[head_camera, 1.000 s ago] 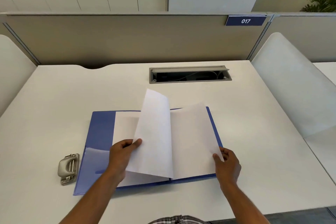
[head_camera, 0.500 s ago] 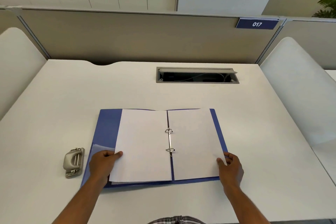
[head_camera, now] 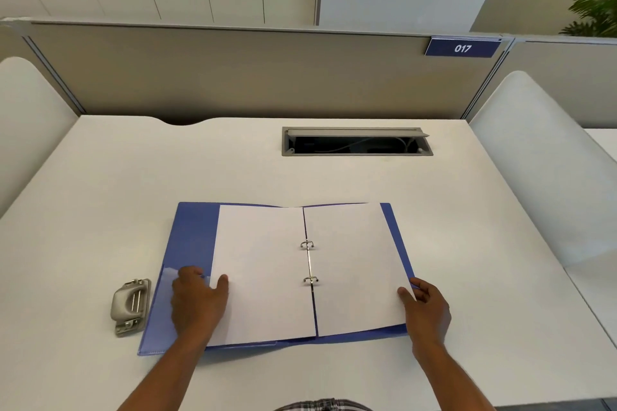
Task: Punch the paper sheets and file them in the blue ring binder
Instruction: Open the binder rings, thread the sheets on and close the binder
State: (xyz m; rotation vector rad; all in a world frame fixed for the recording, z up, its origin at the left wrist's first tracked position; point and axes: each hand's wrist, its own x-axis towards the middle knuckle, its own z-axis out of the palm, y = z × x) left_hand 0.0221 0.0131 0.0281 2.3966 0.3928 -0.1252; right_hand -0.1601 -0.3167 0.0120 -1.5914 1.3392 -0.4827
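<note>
The blue ring binder (head_camera: 193,237) lies open on the white desk. White paper sheets lie on both sides of its two metal rings (head_camera: 309,262): a left sheet (head_camera: 263,270) and a right sheet (head_camera: 357,264). My left hand (head_camera: 198,300) rests on the left cover with its thumb on the left sheet's outer edge. My right hand (head_camera: 425,307) touches the lower right corner of the right sheet, thumb on the paper, fingers at the binder's edge. A grey hole punch (head_camera: 131,305) sits on the desk just left of the binder.
An open cable hatch (head_camera: 355,142) is set into the desk behind the binder. A beige partition (head_camera: 233,73) with a "017" tag runs along the back. White side screens (head_camera: 547,170) stand on both sides of the desk.
The sheet my left hand held upright a second ago has turned over and now lies flat on the left side. My left hand has slid to its outer edge. The right hand stayed put.
</note>
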